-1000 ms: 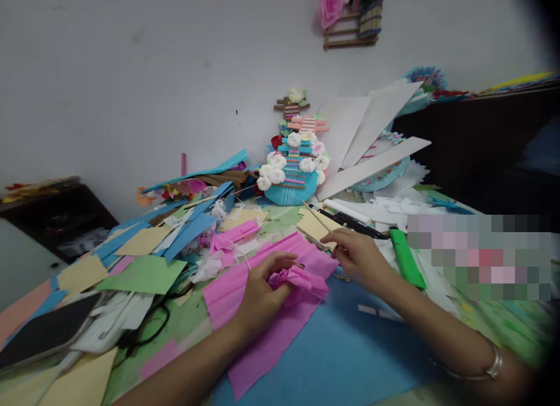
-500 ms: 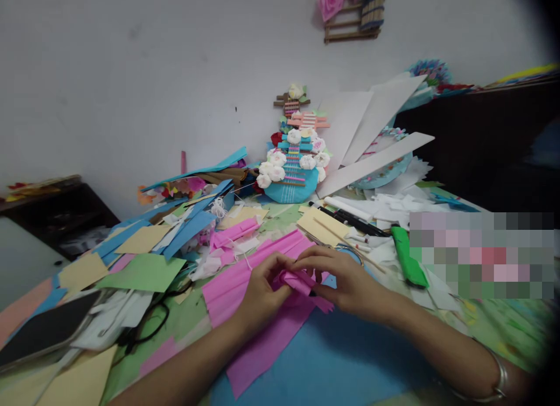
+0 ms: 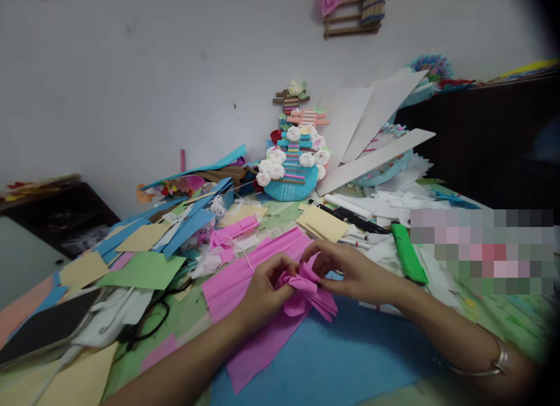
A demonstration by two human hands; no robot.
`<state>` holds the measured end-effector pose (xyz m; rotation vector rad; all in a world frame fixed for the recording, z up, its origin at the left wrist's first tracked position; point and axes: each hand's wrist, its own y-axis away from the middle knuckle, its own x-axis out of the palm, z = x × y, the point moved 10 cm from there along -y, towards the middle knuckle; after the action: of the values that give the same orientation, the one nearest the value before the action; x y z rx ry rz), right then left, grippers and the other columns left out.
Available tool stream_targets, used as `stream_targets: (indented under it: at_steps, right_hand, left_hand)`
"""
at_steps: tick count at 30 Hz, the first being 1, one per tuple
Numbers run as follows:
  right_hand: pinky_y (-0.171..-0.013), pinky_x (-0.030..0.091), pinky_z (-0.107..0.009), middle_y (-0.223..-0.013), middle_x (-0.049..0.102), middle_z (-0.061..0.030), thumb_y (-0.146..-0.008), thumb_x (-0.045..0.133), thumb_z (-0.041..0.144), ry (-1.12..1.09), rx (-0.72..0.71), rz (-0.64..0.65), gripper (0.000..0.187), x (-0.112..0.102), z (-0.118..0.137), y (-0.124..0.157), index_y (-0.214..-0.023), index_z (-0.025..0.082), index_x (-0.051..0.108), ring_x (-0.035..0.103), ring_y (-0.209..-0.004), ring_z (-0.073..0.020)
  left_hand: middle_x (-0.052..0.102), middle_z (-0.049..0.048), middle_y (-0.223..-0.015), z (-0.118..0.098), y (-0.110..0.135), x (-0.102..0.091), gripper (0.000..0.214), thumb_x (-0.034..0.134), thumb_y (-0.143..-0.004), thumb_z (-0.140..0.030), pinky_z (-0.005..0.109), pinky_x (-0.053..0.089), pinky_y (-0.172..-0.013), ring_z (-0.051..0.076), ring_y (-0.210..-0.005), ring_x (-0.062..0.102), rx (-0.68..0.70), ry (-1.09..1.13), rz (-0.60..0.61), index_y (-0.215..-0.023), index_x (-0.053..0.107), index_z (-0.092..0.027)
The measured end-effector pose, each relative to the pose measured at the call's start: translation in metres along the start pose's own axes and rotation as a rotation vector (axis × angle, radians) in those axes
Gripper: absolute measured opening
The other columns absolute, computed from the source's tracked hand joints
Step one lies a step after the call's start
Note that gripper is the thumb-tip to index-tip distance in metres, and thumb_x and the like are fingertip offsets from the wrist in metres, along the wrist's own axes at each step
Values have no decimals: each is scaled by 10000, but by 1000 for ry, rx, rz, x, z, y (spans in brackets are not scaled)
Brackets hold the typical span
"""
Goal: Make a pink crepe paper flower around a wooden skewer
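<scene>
A gathered, ruffled piece of pink crepe paper [image 3: 308,298] is held between both hands, its folds fanning toward the lower right. My left hand [image 3: 266,289] pinches its left side with thumb and fingers. On the right side, my right hand [image 3: 345,272] grips an upper fold between thumb and fingertips. Beneath them lies a larger pink crepe paper sheet [image 3: 258,353] with creases across it, partly on a blue sheet [image 3: 350,365]. Scissors behind the right hand are mostly hidden.
Cut paper pieces, including a green sheet [image 3: 142,272], crowd the left, beside a dark tablet-like device [image 3: 48,324]. A green tube-like item [image 3: 408,254], black pens [image 3: 350,216] and white scraps lie right. A decorated blue paper guitar [image 3: 291,184] stands against the wall.
My right hand has lifted and drawn slightly upward and right, pulling at the pink crepe paper. The gathered piece now looks looser, with its folds spread out below the fingers.
</scene>
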<state>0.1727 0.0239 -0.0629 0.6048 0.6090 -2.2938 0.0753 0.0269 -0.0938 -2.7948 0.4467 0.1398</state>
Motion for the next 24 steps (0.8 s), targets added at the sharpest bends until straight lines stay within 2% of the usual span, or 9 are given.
stream_targets:
  at_steps: [6, 12, 17, 20, 24]
  right_hand:
    - [-632, 470, -221, -861, 636, -22, -787, 488, 77, 122, -68, -68, 272, -2, 8, 0, -1036, 163, 553, 585, -678, -99]
    - [-587, 422, -221, -733, 657, -21, -806, 522, 142, 374, -110, -296, 118, -10, 9, 4, -862, 151, 625, 591, -635, -112]
    - [-549, 388, -231, -681, 670, -28, -845, 494, 171, 554, -172, -444, 149, -10, 17, 11, -784, 159, 629, 590, -577, -118]
    - [-523, 372, -238, -635, 660, -30, -859, 471, 176, 614, -178, -467, 197, -7, 19, 11, -731, 161, 619, 581, -544, -121]
    - [-544, 400, -246, -710, 692, -44, -831, 513, 169, 628, -174, -447, 130, -5, 18, 9, -814, 154, 641, 619, -596, -141]
  left_hand:
    - [589, 9, -786, 1, -1, 6, 71, 615, -751, -123, 239, 408, -697, 126, -742, 536, -2, 9, 40, -789, 559, -143]
    - [622, 9, -792, 3, -2, 1, 96, 613, -712, -80, 227, 417, -677, 125, -742, 558, -33, 23, -14, -762, 565, -145]
    - [605, -2, -739, 5, -1, -3, 104, 605, -687, -73, 229, 415, -655, 123, -707, 546, -51, -6, -60, -740, 554, -147]
    - [571, -14, -704, 8, -1, -4, 115, 607, -680, -78, 226, 400, -627, 116, -673, 522, -71, -34, -76, -739, 539, -149]
    - [536, -25, -722, 8, -2, -5, 162, 643, -686, -110, 220, 402, -643, 108, -691, 515, -63, -9, -100, -752, 503, -160]
